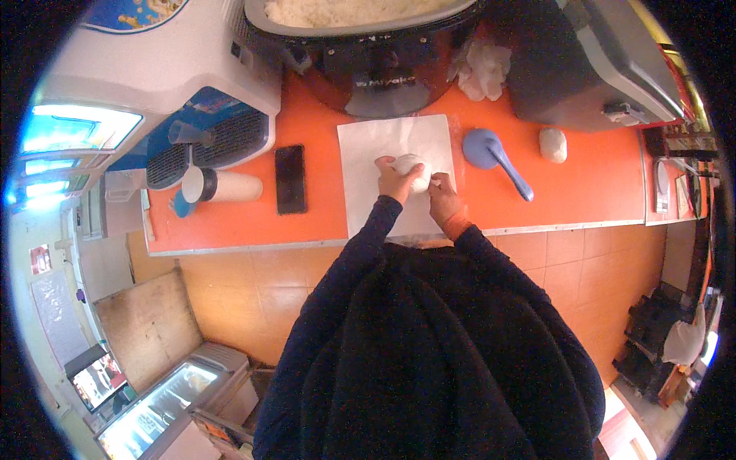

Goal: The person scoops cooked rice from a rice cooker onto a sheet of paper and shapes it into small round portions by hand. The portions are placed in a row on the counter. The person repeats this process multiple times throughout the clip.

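My left hand [397,183] is closed around a rounded white bundle [413,167], its thumb lying over the top. At the bundle's lower right side, the fingertips of my right hand [444,198] pinch its edge. Both hands are over a white sheet of paper [365,149] that lies on the orange counter [322,144]. What the bundle contains cannot be seen. A blue rice paddle or ladle [483,150] lies to the right of the paper, and beyond it sits another small white wrapped bundle [553,145].
Behind the paper stands a dark Miyako rice cooker [382,80] full of rice [345,12]. Left are a black phone [290,179], a white cylindrical container [233,186] and a dispenser [213,52]. Crumpled white plastic [486,69] and a large dark box [575,75] stand back right.
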Demonstrator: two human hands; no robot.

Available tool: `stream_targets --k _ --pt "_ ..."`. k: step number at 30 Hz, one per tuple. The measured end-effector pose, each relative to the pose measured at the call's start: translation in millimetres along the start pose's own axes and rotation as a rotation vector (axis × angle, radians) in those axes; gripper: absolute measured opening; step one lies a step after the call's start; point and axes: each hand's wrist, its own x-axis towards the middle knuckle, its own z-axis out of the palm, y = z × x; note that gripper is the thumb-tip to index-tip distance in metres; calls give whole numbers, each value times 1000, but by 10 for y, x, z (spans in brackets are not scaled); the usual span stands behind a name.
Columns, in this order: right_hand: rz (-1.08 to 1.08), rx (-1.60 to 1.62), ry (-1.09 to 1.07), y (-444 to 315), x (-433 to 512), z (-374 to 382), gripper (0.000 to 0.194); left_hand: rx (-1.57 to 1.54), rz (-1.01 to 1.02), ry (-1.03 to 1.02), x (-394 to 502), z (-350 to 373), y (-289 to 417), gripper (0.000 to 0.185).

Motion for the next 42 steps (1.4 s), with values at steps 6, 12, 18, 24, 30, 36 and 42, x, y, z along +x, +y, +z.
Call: stream_targets --k 6,12,18,24,30,36,42 --pt "597 1549 26 -52 129 -289 36 -782 -87 -156 -111 96 65 55" --pt "481 1014 75 -168 187 -686 51 -805 -45 -291 -191 267 452 51" --pt "648 1149 220 168 236 -1224 51 -608 270 -346 -240 740 751 77" --pt "587 603 484 1407 435 -1649 55 493 465 -27 -161 223 289 83" --pt "497 -497 483 1548 428 -1509 64 989 392 -38 -339 -146 -278 71" --pt "330 -770 187 1498 434 -1600 56 1100 508 -21 -402 -144 -435 75" --pt "152 -540 459 1471 307 -1702 66 1010 424 -96 -455 -171 -379 84"
